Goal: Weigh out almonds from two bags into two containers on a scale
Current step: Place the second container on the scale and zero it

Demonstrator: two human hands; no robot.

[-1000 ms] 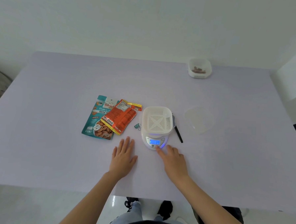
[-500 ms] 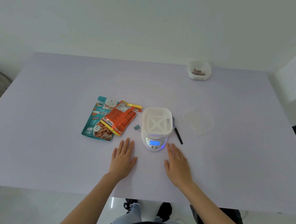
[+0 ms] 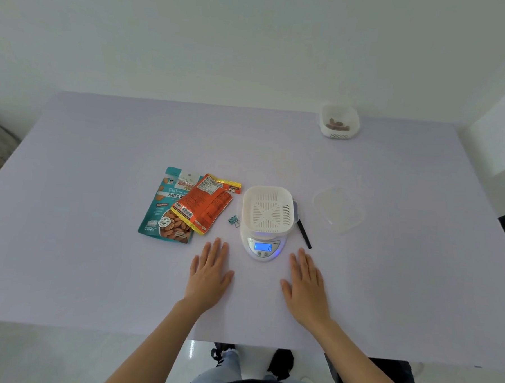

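- Since a second ago my right grip (image 3: 306, 288) has left the button of the scale (image 3: 263, 247) and now lies flat on the counter (image 3: 95, 271), lower right of the scale. The display went from 39 to 0.
- My left grip (image 3: 208, 277) lies flat lower left of the scale. Both grips have straight fingers and hold nothing.
- The white slotted container (image 3: 269, 209) sits on the scale at frame centre.
- The orange bag (image 3: 208, 206) partly overlaps the teal bag (image 3: 164, 213), left of centre.
- The second container (image 3: 339, 121), with some almonds (image 3: 338, 126) inside, stands upper right, well apart.
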